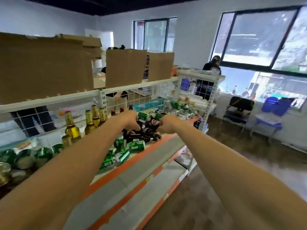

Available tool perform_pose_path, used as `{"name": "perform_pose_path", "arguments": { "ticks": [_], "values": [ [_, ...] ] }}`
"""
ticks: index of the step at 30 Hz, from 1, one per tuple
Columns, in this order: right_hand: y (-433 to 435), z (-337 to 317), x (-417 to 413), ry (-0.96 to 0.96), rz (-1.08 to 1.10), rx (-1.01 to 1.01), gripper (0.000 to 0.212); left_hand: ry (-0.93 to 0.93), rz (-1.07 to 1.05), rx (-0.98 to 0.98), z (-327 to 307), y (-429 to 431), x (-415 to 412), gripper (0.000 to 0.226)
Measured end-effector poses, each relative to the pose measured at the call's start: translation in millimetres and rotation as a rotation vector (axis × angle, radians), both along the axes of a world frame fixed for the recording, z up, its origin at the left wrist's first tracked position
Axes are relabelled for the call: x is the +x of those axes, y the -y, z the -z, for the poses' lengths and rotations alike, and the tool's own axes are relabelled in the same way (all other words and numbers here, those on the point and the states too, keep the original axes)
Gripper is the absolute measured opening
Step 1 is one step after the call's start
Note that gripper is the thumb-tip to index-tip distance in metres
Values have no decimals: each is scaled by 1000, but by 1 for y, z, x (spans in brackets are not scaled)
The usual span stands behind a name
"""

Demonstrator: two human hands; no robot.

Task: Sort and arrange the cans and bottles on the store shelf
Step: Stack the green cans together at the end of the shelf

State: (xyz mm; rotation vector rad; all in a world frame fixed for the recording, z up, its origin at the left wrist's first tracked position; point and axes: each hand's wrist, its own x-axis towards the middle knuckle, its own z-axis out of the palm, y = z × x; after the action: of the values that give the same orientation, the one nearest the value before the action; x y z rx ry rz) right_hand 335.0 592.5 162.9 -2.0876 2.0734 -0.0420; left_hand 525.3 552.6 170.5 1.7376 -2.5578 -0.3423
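Head view. Both arms reach forward to the shelf (pixel 131 162), the board with the orange front edge.

A heap of dark bottles (pixel 144 133) lies on its side at mid-shelf, between the front edge and the wire grid at the rear.

- Left hand (pixel 131 118): over the left part of the heap, fingers pointing down into the bottles. Whether it grips one cannot be told.
- Right hand (pixel 167 124): at the right part of the heap, fingers curled. What they enclose is hidden.

Green cans (pixel 135 146) lie tipped along the front edge, just beside the heap. Further cans (pixel 181 112) are piled toward the right end. Golden bottles (pixel 71 128) stand upright near the rear edge, left of the left arm. Cardboard sheets (pixel 124 68) stand on the top board above.
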Motion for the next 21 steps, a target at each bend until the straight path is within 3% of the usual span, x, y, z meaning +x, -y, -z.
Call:
{"name": "perform_pose_path", "arguments": {
  "ticks": [4, 9, 11, 17, 21],
  "values": [
    [7, 5, -68, 38, 91, -16, 34, 43, 104, -50, -1, 12, -79, 40],
    [23, 20, -124, 41, 152, -8, 37, 118, 197, -94, 11, 43, -146, 24],
    [36, 29, -146, 36, 178, 20, 28, 112, 217, -81, 20, 64, -165, 22],
    [108, 56, -195, -13, 227, 83, 24, 69, 232, -67, 39, 159, -201, 36],
    [183, 67, -205, 14, 232, 119, 35, 65, 187, -48, 55, 232, -210, 35]
  ]
}}
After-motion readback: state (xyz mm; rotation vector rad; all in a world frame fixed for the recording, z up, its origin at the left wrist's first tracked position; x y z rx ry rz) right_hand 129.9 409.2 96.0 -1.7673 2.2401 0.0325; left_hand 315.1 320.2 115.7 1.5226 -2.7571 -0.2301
